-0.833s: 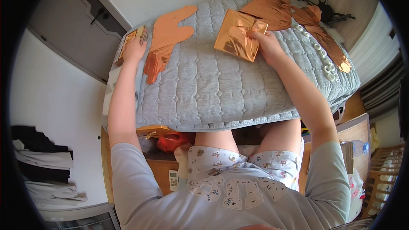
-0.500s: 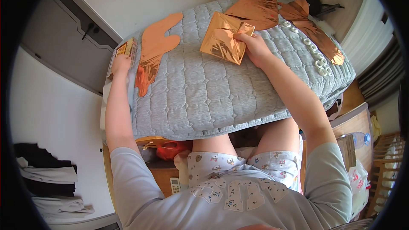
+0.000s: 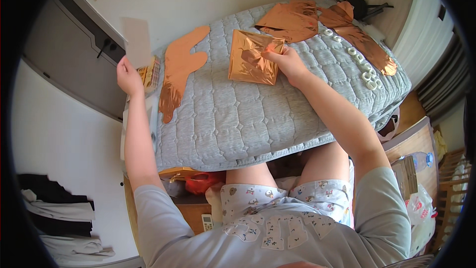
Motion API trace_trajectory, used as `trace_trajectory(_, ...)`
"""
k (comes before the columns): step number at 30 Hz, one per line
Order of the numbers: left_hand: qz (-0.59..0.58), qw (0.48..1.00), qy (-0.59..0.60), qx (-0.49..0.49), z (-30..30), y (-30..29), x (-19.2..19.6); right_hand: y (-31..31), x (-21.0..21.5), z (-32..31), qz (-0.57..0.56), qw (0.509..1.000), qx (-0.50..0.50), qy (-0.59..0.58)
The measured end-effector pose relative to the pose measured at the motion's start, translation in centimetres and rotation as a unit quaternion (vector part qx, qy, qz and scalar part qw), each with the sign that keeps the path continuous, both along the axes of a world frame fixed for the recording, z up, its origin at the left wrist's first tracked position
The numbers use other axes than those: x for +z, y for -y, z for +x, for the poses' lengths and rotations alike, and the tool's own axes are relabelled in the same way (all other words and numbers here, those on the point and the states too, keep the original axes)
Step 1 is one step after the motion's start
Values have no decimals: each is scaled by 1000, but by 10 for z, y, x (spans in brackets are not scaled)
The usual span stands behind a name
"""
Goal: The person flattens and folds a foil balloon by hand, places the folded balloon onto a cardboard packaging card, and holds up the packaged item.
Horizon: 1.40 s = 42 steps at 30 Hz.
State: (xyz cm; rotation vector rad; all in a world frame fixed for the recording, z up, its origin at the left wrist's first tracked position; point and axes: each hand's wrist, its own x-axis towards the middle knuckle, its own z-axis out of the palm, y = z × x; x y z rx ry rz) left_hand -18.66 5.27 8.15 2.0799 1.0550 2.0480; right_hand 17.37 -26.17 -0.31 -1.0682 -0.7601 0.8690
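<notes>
My left hand [image 3: 130, 76] is closed in a pinch on the lower end of a pale, flat card [image 3: 137, 42], raised beside a patterned box or pack [image 3: 149, 75] at the mattress's left end. A square, folded copper-coloured foil balloon [image 3: 250, 63] is gripped by its right side in my right hand [image 3: 291, 66], thumb on top, above the middle of the mattress. Flat copper foil balloons lie spread out: one [image 3: 181, 64] between my hands, another [image 3: 292, 20] behind my right hand, and a third [image 3: 364, 39] toward the far right.
The grey quilted mattress [image 3: 238, 124] spans the space before my knees. Several small white rolls [image 3: 359, 58] lie in a line at its right. A black-legged object [image 3: 359, 5] stands past the far right corner. A wooden table [image 3: 421, 139] holds a plastic bottle [image 3: 422, 161].
My left hand has risen from the patterned box at the left with the pale card in it. My right hand and its folded foil balloon have shifted slightly left and nearer.
</notes>
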Motion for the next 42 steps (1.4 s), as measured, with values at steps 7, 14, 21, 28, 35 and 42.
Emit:
trace_trajectory(7, -341, 829, 262, -357, 108, 95, -19, 10, 7, 28, 79, 990, -103, -44)
trace_trajectory(14, -470, 744, -186, -437, 133, 176, -45, 72, 54, 129, 169, 933, -270, -165)
trace_trajectory(21, -49, 784, -395, -476, 127, 224, -55, 100, 81, 185, 107, 936, -186, -278)
trace_trajectory(28, 310, 499, -581, -564, 119, 380, -135, 77, 32, 240, -56, 967, -214, -123)
trace_trajectory(35, 136, 428, -684, -575, 102, 383, -241, 58, 37, 235, -128, 974, -183, -47)
trace_trajectory(42, 80, 486, -661, -567, 140, 379, -255, 53, 36, 222, -172, 959, -224, 22)
